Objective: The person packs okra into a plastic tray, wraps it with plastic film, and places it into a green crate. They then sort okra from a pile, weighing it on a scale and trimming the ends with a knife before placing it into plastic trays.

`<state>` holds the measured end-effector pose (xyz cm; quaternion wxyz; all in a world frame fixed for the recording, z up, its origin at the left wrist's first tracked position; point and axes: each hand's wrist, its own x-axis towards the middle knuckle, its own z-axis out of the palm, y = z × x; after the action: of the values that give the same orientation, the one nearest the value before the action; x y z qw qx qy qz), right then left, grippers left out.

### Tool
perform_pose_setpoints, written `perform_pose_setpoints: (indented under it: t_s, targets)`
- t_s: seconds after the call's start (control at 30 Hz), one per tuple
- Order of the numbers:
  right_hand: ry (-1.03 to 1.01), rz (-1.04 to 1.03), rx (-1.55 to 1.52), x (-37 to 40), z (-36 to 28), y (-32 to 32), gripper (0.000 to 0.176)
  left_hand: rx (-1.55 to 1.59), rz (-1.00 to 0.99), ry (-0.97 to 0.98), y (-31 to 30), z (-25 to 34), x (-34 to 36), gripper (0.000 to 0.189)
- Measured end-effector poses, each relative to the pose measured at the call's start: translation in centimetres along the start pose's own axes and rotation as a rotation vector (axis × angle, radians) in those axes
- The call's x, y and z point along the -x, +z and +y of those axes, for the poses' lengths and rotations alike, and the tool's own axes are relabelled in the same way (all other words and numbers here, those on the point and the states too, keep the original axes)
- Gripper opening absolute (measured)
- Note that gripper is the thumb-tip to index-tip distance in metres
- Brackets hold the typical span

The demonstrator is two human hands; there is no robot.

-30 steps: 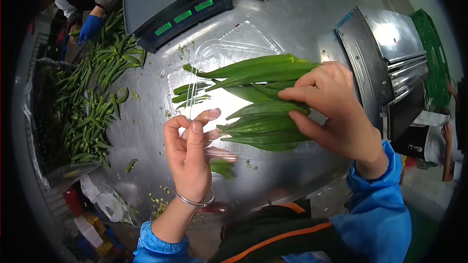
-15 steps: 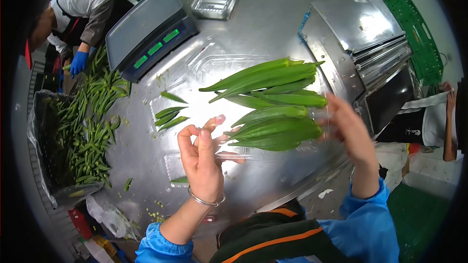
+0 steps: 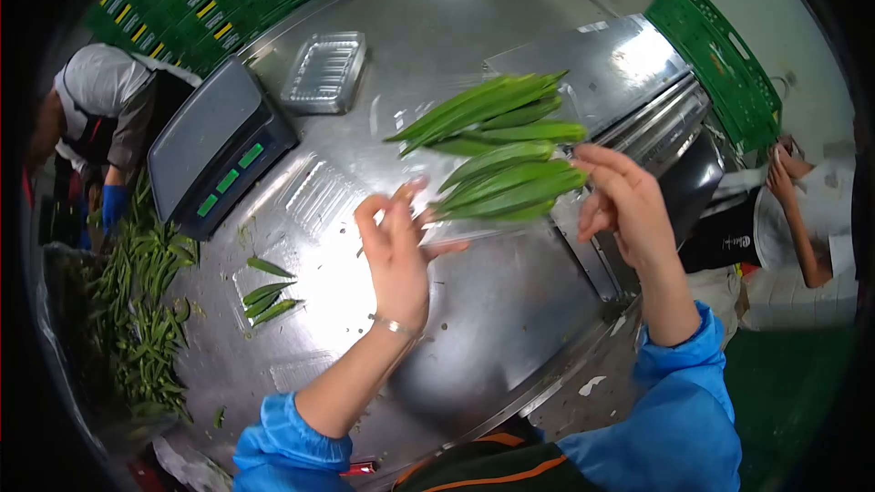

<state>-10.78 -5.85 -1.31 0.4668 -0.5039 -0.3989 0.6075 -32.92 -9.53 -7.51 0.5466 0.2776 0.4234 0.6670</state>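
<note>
Above the steel table, a clear plastic tray (image 3: 447,233) holds a row of large green okra (image 3: 497,141), laid side by side with tips toward the left. My left hand (image 3: 396,260) grips the tray's left edge between thumb and fingers. At the other end, my right hand (image 3: 629,205) is bent around the tray's right side, its fingertips against the stem ends of the lower okra. The tray's right edge is hard to make out under them.
A scale (image 3: 219,150) with green displays stands beside an empty clear tray (image 3: 325,73). Smaller okra (image 3: 269,293) lie on the steel table (image 3: 492,328), with a heap (image 3: 137,310) at left. A wrapping machine (image 3: 638,100) and green crate (image 3: 715,64) are right. Two co-workers stand at the sides.
My view has turned toward the right. Both hands and the okra tray have shifted toward the wrapping machine. My right hand, blurred before, now shows clearly at the stem ends.
</note>
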Motion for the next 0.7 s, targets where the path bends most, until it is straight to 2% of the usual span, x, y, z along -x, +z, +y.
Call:
perform_pose_setpoints:
  t_s: [0.03,0.07,0.1,0.13,0.2,0.23,0.3,0.37,0.4,0.43,0.5,0.57,0.6,0.63,0.7]
  targets:
    - [-0.037,0.016,0.143,-1.1,0.1,-0.3,0.039,-0.018,-0.028,0.004,0.5,-0.1,-0.8,0.021]
    - [-0.058,0.097,0.141,-2.4,0.0,-1.1,0.037,-0.059,-0.093,-0.039,1.3,0.3,-1.4,0.026]
    - [-0.051,0.087,0.202,-4.3,0.3,-3.2,0.035,-0.107,-0.141,-0.08,2.0,0.6,-2.2,0.03]
    - [-0.084,0.049,0.197,-5.5,-0.3,-4.1,0.033,-0.133,-0.208,0.024,2.2,-0.2,-3.2,0.036]
    - [-0.111,0.216,0.292,-8.5,-1.1,-5.4,0.032,-0.093,-0.252,0.004,2.5,0.0,-2.5,0.037]
    - [-0.084,0.133,0.389,-11.0,-1.2,-9.1,0.034,-0.097,-0.275,0.002,1.8,0.2,-1.8,0.038]
    - [-0.116,0.141,0.446,-14.8,-1.4,-14.8,0.037,-0.192,-0.287,-0.077,-0.2,0.1,1.7,0.037]
    - [-0.176,0.157,0.51,-18.2,-2.0,-19.7,0.04,-0.348,-0.341,-0.06,-4.9,-0.8,6.8,0.035]
    - [-0.172,0.135,0.514,-20.7,-2.1,-23.9,0.042,-0.462,-0.305,-0.111,-7.5,-1.2,9.7,0.032]
    - [-0.202,0.168,0.597,-21.6,-2.4,-24.8,0.042,-0.572,-0.268,-0.167,-10.0,-1.1,12.3,0.029]
    - [-0.083,0.07,0.721,-26.7,-3.1,-31.9,0.039,-0.779,-0.157,-0.236,-14.5,0.8,17.1,0.022]
    - [-0.042,0.054,0.667,-27.0,-3.0,-30.0,0.037,-1.026,-0.046,-0.159,-19.4,1.3,21.5,0.017]
    - [0.001,-0.006,0.768,-29.2,-3.4,-33.3,0.036,-1.137,-0.002,-0.138,-21.2,2.4,23.2,0.017]
    - [-0.127,0.007,1.049,-30.9,-4.1,-35.9,0.038,-1.252,0.036,-0.109,-23.0,3.5,24.3,0.018]
    - [-0.382,0.161,1.653,-33.9,-5.3,-40.1,0.042,-1.488,0.016,-0.12,-26.8,5.0,26.0,0.029]
